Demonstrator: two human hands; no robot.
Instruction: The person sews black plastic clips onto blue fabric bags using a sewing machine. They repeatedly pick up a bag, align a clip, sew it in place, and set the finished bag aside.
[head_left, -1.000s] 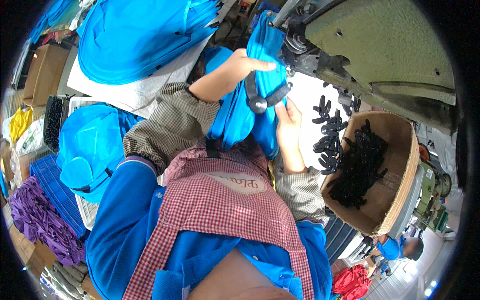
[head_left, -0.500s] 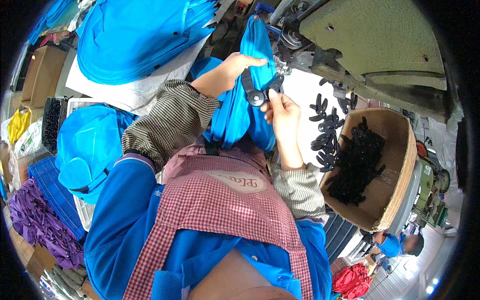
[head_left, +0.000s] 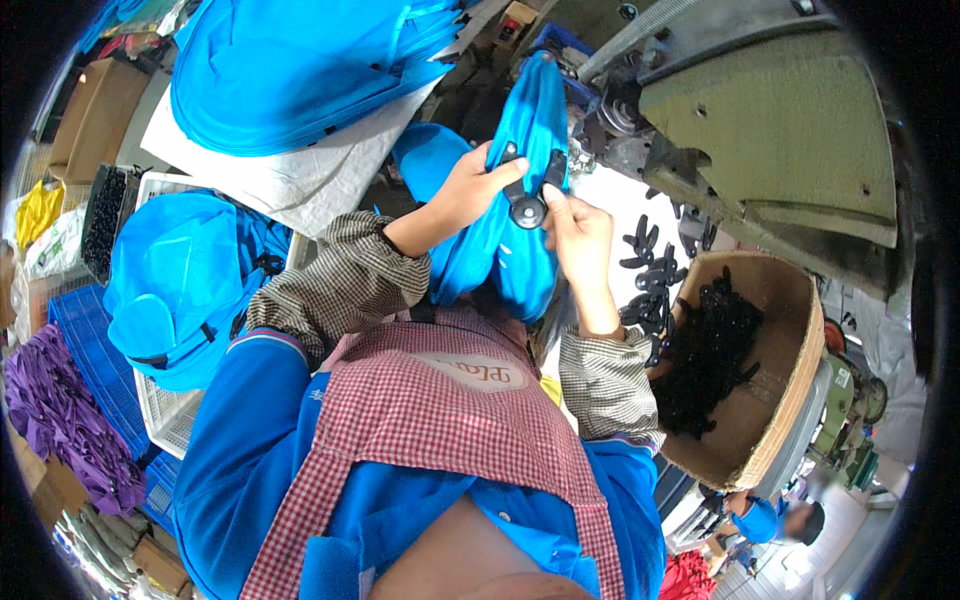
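Note:
A folded blue fabric piece (head_left: 532, 110) stands in front of me, its pleats gathered to a narrow far end. Against it lies a black V-shaped plastic handle (head_left: 527, 212) with a round pivot at its near end and two arms pointing away. My left hand (head_left: 468, 192) is closed on the handle's left arm and the cloth edge, thumb on top. On the other side, my right hand (head_left: 580, 232) pinches the handle's right arm beside the pivot. Its curled fingers partly hide the grip. More blue cloth hangs below, between my forearms.
Several black handles (head_left: 652, 280) lie on a white surface to the right, beside a cardboard box (head_left: 795, 345) of black parts. A green machine (head_left: 770, 130) stands far right. Blue fabric (head_left: 290, 70) is stacked far left; a white basket (head_left: 160, 415) holds more. A co-worker (head_left: 762, 520) is lower right.
The handle has turned so both arms now point away along the cloth. My left hand has shifted onto its left arm. The cloth appears slightly lower and further right.

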